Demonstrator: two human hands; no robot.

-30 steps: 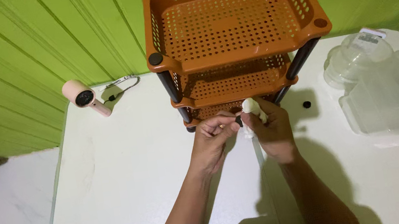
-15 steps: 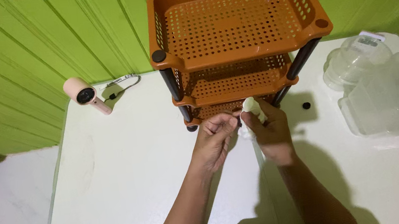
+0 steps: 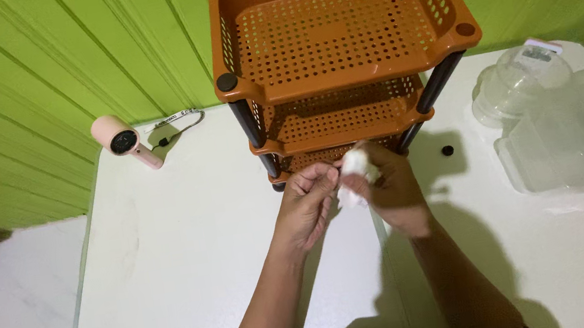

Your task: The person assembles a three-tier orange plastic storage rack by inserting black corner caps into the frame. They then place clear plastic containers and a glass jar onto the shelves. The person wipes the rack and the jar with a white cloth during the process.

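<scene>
I hold a small crumpled white cloth [image 3: 355, 170] up off the white table [image 3: 194, 277], pinched between both hands so it stays bunched and does not sag onto the surface. My right hand [image 3: 391, 192] wraps around it from the right and underneath, fingers curled closed on the wad, while my left hand [image 3: 307, 204] meets it from the left, thumb and fingertips nipping its edge. Both hands are grasping the cloth, neither one slack. My forearms come in from the bottom of the view and converge, wrists bent slightly inward so the knuckles nearly touch. Just beyond my fingertips stands the orange three-tier rack [image 3: 334, 28], its lowest tier right behind the cloth, close enough that my hands work against its front edge. Well off to the left of my left hand lies a small pink hair dryer [image 3: 128, 143] with its cord. To the right of my right hand sit clear plastic containers [image 3: 568, 125], and a small black cap [image 3: 447, 150] lies between them and my fingers.
</scene>
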